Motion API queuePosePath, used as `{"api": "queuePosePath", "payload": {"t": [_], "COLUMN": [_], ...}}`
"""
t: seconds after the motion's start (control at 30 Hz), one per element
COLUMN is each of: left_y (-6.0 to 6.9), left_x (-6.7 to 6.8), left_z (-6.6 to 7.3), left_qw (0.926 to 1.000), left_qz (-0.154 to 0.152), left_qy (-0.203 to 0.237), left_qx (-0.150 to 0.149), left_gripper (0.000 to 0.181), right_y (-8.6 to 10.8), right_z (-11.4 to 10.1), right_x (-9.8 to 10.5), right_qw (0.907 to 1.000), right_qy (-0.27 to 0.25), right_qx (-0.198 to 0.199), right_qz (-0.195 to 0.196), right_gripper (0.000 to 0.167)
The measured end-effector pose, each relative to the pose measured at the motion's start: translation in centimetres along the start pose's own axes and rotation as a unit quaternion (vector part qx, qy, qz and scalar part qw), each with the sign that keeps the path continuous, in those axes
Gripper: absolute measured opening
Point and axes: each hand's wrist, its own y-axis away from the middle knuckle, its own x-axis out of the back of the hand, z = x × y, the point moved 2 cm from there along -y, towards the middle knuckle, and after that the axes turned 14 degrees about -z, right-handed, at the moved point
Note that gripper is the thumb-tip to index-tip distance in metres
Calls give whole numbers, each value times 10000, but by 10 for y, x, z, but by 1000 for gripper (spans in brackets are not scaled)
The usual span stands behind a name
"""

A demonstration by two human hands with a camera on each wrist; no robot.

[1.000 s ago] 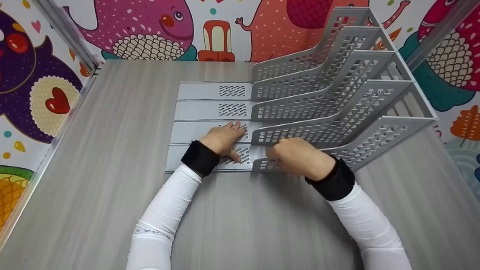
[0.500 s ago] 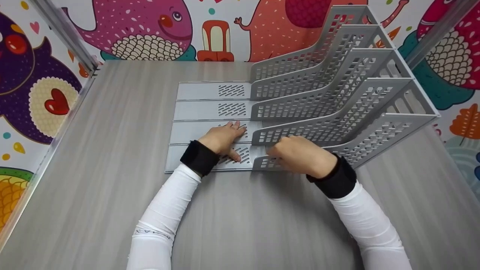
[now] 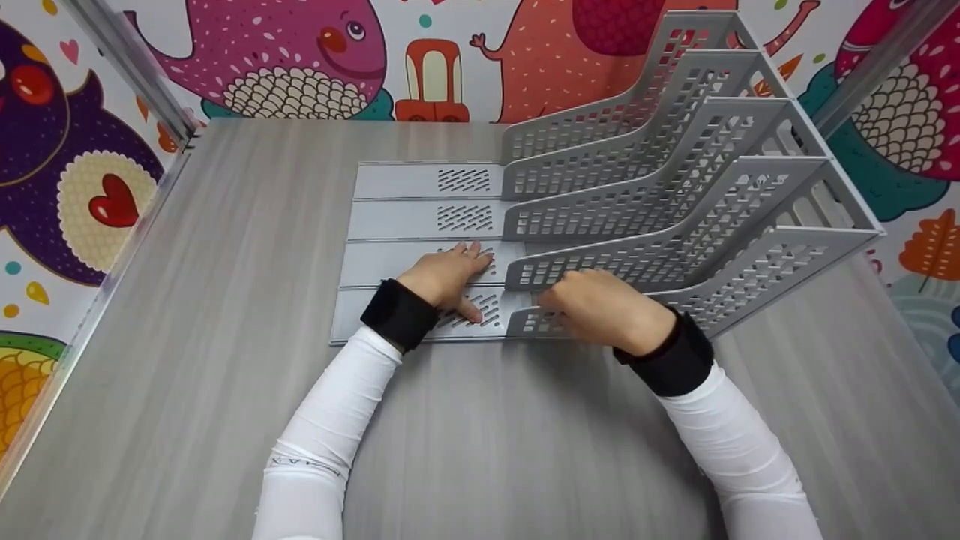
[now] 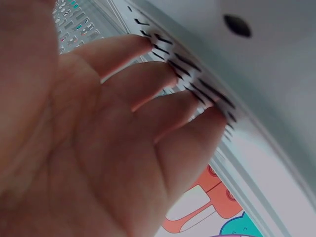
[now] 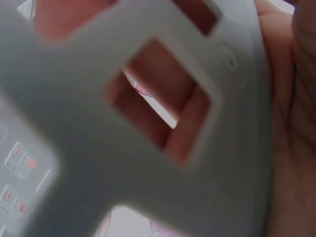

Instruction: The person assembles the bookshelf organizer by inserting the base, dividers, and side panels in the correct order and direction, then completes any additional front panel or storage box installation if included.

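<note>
A grey plastic magazine file rack (image 3: pixel 585 262) stands on the table in the head view, its perforated dividers rising to the right. From its left side, several flat light-grey base panels (image 3: pixel 386 219) with slanted slots stick out. My left hand (image 3: pixel 442 277) rests with fingers spread on the two nearest panels; the left wrist view has its fingertips on the slots (image 4: pixel 195 81). At the rack's near low corner, my right hand (image 3: pixel 604 311) grips the front divider (image 3: pixel 750 277). Through a square hole of that divider (image 5: pixel 227 163), fingers show behind it in the right wrist view.
The wood-grain table (image 3: pixel 480 442) reaches toward me and to both sides. Behind it runs a printed cartoon wall (image 3: pixel 450 45), near the rack's back. Metal posts (image 3: pixel 142 75) stand at the corners, and a metal edge strip borders the left side.
The rack's dividers have shifted very slightly right, away from the base panels' left ends. My right hand has moved along with them. My left hand has stayed in place.
</note>
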Motion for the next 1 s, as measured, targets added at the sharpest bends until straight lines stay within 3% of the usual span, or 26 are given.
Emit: {"api": "queuePosePath", "payload": {"t": [0.73,0.87,1.0], "left_y": [-1,-1,0], "left_x": [-3,-3,0], "left_z": [0,2,1], "left_qw": [9998,9997,9995], "left_qz": [-10,-50,7], "left_qy": [-198,-252,-302], "left_qx": [64,46,81], "left_gripper": [105,104,104], "right_y": [1,8,5], "right_z": [-5,-9,-13], "right_x": [2,26,75], "right_qw": [9997,9998,9997], "right_qy": [34,-162,-89], "right_qx": [-148,-55,-45], "right_qz": [-191,-43,206], "right_gripper": [6,20,17]}}
